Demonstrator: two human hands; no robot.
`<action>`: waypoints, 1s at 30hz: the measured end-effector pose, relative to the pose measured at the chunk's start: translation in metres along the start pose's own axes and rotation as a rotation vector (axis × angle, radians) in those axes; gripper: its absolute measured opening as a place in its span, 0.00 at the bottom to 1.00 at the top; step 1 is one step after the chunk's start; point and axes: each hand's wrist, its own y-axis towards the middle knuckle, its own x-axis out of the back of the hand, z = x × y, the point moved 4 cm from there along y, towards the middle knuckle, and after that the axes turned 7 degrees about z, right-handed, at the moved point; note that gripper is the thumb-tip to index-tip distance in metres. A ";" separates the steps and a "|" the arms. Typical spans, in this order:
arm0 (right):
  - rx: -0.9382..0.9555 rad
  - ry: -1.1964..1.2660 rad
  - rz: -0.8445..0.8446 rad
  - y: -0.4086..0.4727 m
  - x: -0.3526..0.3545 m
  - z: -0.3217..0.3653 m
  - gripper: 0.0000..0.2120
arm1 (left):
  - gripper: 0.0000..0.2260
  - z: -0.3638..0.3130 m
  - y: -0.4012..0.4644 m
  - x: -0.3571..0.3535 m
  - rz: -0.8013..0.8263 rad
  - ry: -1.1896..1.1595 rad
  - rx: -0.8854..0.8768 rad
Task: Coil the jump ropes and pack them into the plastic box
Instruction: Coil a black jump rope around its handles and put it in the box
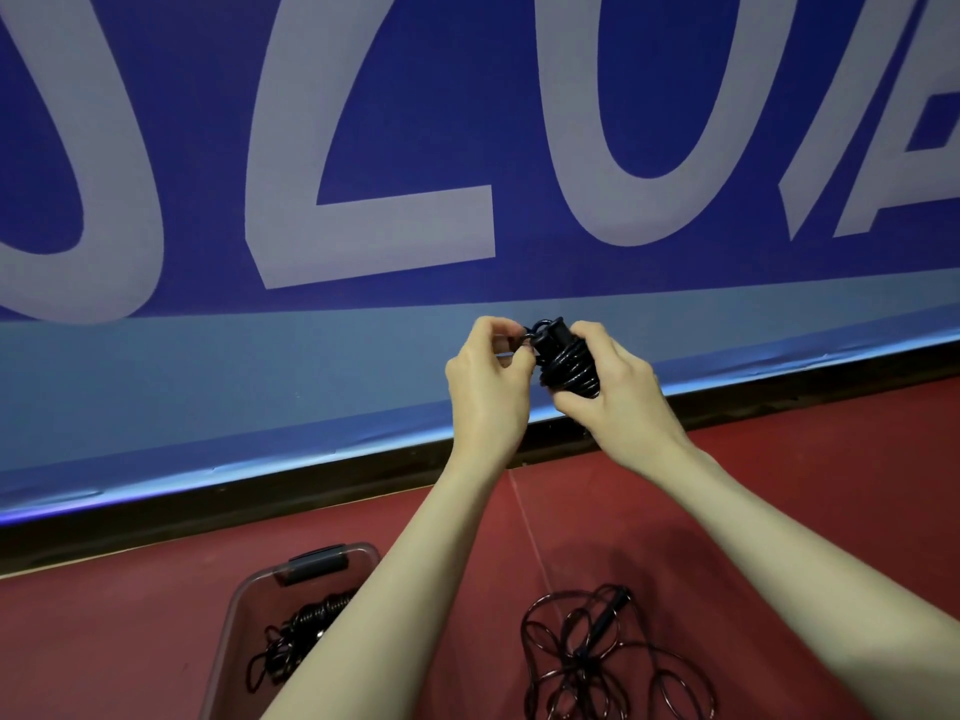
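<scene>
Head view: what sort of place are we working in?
Probably a sports hall or court: red floor, a blue banner with big white letters along the wall, and jump ropes on the floor.

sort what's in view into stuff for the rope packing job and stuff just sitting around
Job: coiled rope held by left hand and right hand; plastic box holding packed rope; loose rope on floor.

Around: blue banner, red floor.

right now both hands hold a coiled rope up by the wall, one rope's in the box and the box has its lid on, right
Not quite: the head view shows the plastic box open, no lid on it. The rest holds: both hands, left hand and right hand, hold the coiled rope; another rope lies inside.
</scene>
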 end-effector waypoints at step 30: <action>-0.252 0.569 0.421 -0.002 0.006 -0.010 0.17 | 0.10 0.017 0.001 0.001 0.357 -0.322 0.061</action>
